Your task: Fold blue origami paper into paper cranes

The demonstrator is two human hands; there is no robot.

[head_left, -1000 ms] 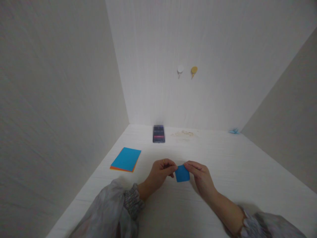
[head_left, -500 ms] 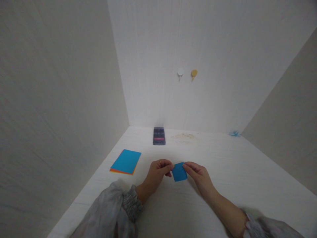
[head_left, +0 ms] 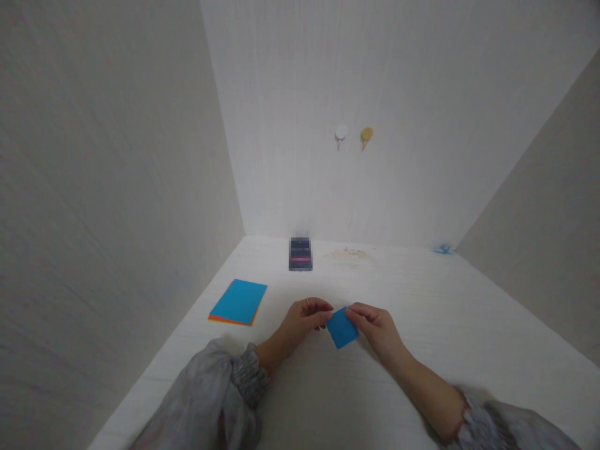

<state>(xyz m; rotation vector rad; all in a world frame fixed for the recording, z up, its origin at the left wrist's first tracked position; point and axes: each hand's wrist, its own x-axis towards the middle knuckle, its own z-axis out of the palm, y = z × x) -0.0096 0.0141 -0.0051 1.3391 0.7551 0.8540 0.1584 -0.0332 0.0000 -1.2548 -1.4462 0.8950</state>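
A small blue square of folded paper point(head_left: 342, 329) hangs tilted between my two hands, above the white table. My left hand point(head_left: 307, 315), with a ring on one finger, pinches its upper left corner between thumb and fingers. At the top edge, my right hand point(head_left: 374, 320) grips the paper with thumb and forefinger. The fingertips cover the upper corners, and the paper's back side is hidden. To the left of my left hand lies a stack of paper sheets point(head_left: 240, 302), blue on top with orange edges showing beneath.
A dark blurred object point(head_left: 300, 254) with a pink stripe stands near the back wall. A crumpled light-blue piece point(head_left: 443, 249) lies in the far right corner. On the wall are a white hook point(head_left: 340, 133) and a gold hook point(head_left: 367, 135). Brownish marks point(head_left: 352, 253) stain the table.
The blue folded paper has turned a little, its lower corner swinging down and to the right. My left hand has shifted slightly right; the view has tilted slightly.
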